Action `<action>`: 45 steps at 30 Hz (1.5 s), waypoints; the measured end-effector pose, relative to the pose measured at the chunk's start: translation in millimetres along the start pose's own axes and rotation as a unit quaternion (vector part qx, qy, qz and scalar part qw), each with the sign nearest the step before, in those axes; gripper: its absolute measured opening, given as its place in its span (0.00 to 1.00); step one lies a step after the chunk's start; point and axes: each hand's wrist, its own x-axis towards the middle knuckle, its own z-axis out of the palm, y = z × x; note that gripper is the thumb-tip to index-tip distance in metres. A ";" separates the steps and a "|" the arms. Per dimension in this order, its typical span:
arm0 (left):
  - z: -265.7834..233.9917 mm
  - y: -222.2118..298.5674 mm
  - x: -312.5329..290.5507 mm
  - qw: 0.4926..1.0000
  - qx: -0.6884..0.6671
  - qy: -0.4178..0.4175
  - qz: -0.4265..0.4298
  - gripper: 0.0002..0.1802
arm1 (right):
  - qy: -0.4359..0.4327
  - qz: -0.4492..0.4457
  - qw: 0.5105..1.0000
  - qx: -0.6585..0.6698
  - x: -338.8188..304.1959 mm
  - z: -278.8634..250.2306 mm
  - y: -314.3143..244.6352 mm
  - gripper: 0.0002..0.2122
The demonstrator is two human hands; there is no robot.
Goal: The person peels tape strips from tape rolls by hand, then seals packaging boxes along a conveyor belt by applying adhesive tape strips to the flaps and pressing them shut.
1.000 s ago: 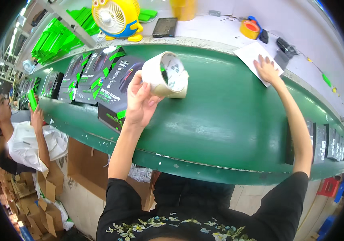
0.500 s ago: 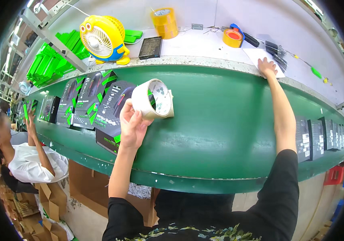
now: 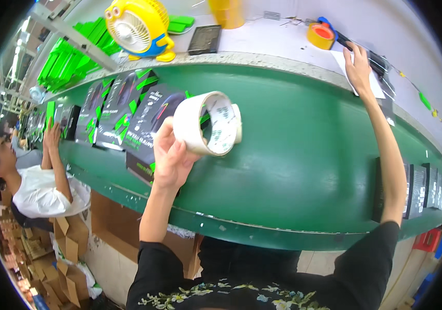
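My left hand (image 3: 171, 157) grips a white tape roll (image 3: 189, 123) by its near-left side, thumb and fingers closed on its wall. The roll is tilted above the green work surface, and its printed inner core faces right. At its far right side shows a small cream-coloured part, whose kind I cannot make out. On the shelf at the far right, my right hand (image 3: 357, 68) reaches over a white sheet of paper (image 3: 377, 89) with its fingers stretched out. Just beyond the fingertips lie dark, brush-like things (image 3: 377, 63); whether I touch them is unclear.
Black-and-green mouse boxes (image 3: 122, 108) stand at left, more dark boxes (image 3: 417, 191) at right. A yellow fan (image 3: 138, 28), a dark tray (image 3: 204, 40) and a tape roll with a blue-and-red part (image 3: 320, 35) sit on the shelf. A co-worker (image 3: 45, 186) works at far left.
My right hand has moved off the paper's middle toward the dark things at the back. The tape roll in my left hand has shifted slightly right. The whole view has tilted a little.
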 end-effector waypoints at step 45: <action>37.7 60.5 -176.9 0.828 0.347 0.313 0.310 0.22 | -0.489 -0.178 0.627 0.580 -269.5 -172.4 -268.2 0.16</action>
